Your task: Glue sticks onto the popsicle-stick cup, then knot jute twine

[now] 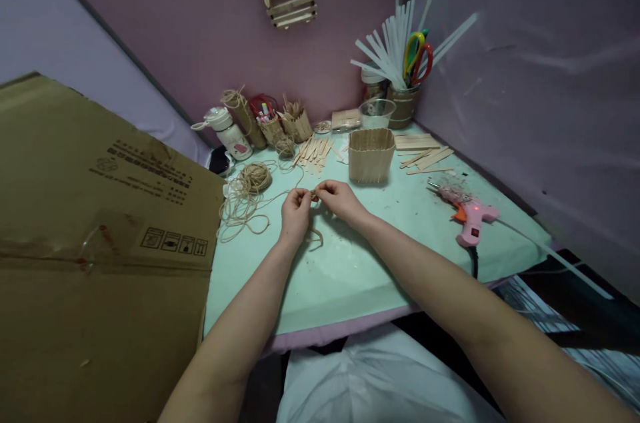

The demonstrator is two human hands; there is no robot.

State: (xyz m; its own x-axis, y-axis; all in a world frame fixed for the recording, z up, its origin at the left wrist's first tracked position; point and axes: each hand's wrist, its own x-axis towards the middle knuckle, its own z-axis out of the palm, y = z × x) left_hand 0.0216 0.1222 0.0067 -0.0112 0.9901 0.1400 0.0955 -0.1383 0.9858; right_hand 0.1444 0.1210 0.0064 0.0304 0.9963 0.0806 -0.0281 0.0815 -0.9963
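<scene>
Over the middle of the table, my left hand (297, 208) and my right hand (336, 196) come together, each pinching brown twine (314, 196) between thumb and fingers. A loose end of the twine hangs below them and curls on the cloth. From the left, a thin strand runs toward my left hand from a tangled ball of twine (255, 177). Just behind my right hand stands a box of upright wooden craft sticks (371, 158). What shape the twine takes between my fingertips is too small to make out.
A pink glue gun (469, 213) lies at the right with its red light on. Loose craft sticks (314, 152) lie behind my hands. A large cardboard box (110, 223) blocks the left side. At the back right, scissors (419, 56) and white glue sticks (393, 43) stand in a holder.
</scene>
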